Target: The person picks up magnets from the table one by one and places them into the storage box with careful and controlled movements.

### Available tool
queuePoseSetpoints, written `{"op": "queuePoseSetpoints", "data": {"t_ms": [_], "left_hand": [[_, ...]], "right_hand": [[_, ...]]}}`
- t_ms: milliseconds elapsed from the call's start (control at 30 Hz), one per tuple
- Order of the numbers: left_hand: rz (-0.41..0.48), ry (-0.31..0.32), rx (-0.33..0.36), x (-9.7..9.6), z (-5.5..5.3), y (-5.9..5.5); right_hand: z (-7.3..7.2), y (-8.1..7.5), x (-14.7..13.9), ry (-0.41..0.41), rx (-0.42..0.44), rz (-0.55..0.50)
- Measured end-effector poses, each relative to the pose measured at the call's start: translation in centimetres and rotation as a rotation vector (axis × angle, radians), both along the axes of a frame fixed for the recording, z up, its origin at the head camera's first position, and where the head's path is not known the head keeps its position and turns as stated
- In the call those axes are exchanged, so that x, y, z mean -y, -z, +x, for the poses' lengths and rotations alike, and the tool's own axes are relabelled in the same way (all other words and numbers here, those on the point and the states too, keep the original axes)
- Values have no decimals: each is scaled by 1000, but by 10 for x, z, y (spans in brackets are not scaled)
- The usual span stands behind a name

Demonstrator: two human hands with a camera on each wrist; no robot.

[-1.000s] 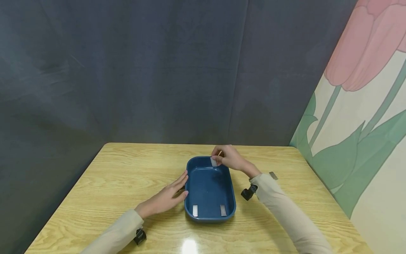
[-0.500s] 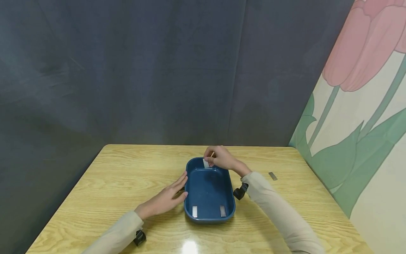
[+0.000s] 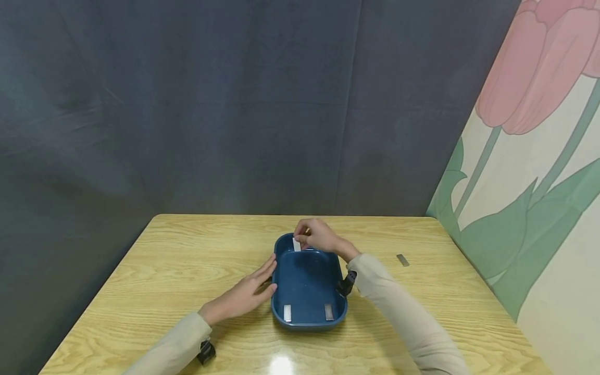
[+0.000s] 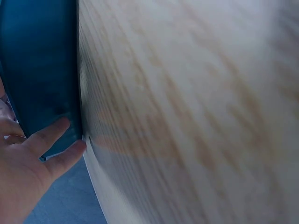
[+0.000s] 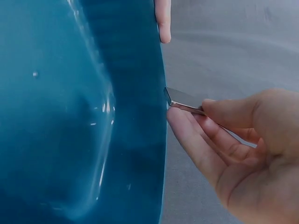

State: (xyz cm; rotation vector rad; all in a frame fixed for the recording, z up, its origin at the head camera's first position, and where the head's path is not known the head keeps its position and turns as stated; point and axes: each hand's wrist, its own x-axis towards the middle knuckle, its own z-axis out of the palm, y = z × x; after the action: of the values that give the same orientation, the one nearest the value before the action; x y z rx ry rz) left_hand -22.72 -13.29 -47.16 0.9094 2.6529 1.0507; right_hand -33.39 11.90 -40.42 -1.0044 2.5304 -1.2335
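Observation:
A deep blue rectangular tray (image 3: 307, 284) with rounded corners sits on the table. Against its left wall my left hand (image 3: 241, 296) rests with straight fingers; the left wrist view shows those fingertips (image 4: 60, 125) on the outer side. My right hand (image 3: 322, 237) pinches a small flat silver metal plate (image 5: 184, 99) between thumb and fingers at the tray's far end, one end of the plate right at the rim. Two similar plates, one on the left (image 3: 287, 313) and one on the right (image 3: 329, 312), stand at the near inner wall.
Another small metal plate (image 3: 402, 260) lies on the wooden table (image 3: 201, 250) to the right of the tray. A dark curtain (image 3: 234, 114) hangs behind the table, and a tulip-painted wall (image 3: 525, 208) runs along the right.
My right hand has moved left along the tray's far end with the metal plate, toward the far left corner. The left hand stays against the tray's side.

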Motion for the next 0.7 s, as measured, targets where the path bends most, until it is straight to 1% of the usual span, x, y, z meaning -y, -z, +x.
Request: {"op": "queuePoseSetpoints", "data": {"t_ms": [267, 433, 700], "left_hand": [[-1, -5, 3, 0, 0, 1], [5, 0, 4, 1, -1, 1], [3, 0, 5, 1, -2, 2]], "right_hand": [[-1, 5, 4, -21, 26, 18], [-2, 7, 8, -19, 41, 21], [-3, 15, 14, -35, 98, 40]]}}
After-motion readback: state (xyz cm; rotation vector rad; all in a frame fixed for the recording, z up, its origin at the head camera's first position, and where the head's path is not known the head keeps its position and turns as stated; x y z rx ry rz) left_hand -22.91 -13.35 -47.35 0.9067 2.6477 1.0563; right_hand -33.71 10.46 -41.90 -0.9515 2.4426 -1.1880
